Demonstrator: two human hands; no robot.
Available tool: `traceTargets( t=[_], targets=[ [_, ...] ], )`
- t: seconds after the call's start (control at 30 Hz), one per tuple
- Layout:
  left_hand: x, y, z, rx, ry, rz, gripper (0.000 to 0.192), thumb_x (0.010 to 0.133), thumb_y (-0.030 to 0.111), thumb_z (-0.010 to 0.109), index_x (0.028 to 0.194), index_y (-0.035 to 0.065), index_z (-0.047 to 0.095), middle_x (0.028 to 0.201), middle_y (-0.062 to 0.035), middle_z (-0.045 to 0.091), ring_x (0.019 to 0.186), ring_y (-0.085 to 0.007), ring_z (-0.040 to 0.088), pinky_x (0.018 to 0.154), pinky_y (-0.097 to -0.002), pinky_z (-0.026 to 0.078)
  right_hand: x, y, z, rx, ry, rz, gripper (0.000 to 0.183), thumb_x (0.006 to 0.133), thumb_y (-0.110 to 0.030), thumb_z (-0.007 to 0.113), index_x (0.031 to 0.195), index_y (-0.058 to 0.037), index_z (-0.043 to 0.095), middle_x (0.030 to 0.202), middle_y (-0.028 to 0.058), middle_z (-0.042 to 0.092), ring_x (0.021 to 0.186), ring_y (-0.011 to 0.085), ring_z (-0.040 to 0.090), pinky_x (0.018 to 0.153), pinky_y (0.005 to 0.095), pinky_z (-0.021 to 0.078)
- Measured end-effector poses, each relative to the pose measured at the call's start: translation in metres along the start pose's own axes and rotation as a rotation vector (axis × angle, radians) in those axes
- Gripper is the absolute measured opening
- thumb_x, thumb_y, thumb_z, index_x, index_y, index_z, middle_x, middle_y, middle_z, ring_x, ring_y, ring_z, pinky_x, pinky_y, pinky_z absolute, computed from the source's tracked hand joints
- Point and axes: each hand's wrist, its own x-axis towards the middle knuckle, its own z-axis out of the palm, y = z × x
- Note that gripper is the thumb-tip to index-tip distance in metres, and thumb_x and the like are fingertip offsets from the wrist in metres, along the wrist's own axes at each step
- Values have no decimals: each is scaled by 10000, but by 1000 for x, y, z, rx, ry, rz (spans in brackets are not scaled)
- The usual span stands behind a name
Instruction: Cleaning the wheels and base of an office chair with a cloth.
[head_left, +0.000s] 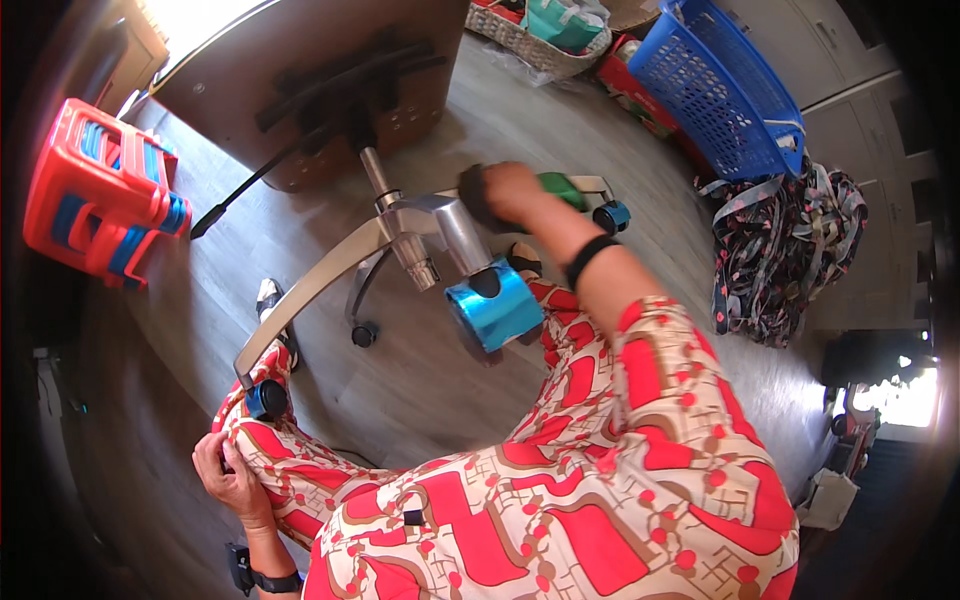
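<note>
An office chair lies tipped over before me, the brown underside of its seat (225, 97) at the top and its metal gas cylinder (375, 169) running to a metal star base (322, 274). My right hand (510, 193) is closed around a dark, blurred cloth or pad (480, 199) against one leg of the base. A green item (562, 190) shows behind that wrist. Shiny blue covers the nearest caster (495, 304); another blue-and-black caster (266, 399) is by my left knee. My left hand (229, 480) rests at my left leg, fingers curled; whether it holds something small cannot be told.
Stacked red and blue plastic stools (105, 195) stand at the left. On the upper right are a woven basket (540, 45) of items, a blue perforated laundry basket (720, 97) and a heap of dark floral fabric (780, 247). Light cabinets line the right side.
</note>
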Motion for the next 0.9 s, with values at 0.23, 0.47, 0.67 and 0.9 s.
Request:
traceTargets(
  t=[0.23, 0.47, 0.67, 0.9],
  targets=[
    [-1, -1, 3, -5, -14, 16, 82, 885, 29, 546, 942, 6, 600, 942, -114, 594, 915, -266, 554, 841, -365, 437, 1, -36, -9, 75, 3, 46, 264, 779, -171, 554, 979, -86, 703, 1008, 149, 687, 968, 332, 651, 799, 445, 513],
    [-6, -11, -2, -13, -7, -14, 96, 890, 32, 541, 957, 7, 604, 960, -116, 592, 923, -264, 553, 852, -369, 434, -68, 128, -27, 431, -200, 350, 266, 772, -92, 563, 1027, -42, 624, 1051, 204, 664, 993, 367, 633, 833, 430, 491],
    [-5, -7, -6, -31, -12, -37, 103, 892, 33, 541, 967, 6, 608, 964, -117, 591, 927, -260, 553, 851, -366, 434, -62, 144, -45, 806, -321, 382, 341, 776, -36, 545, 1108, 3, 613, 1022, 219, 670, 934, 295, 644, 794, 410, 501],
    [-6, -1, -8, -6, -22, -41, 101, 897, 29, 536, 966, 4, 606, 959, -118, 591, 926, -262, 555, 849, -360, 435, 29, -3, -11, 277, -445, 175, 465, 841, -309, 581, 1251, -91, 582, 1220, 135, 627, 1109, 302, 604, 897, 407, 496]
  ],
)
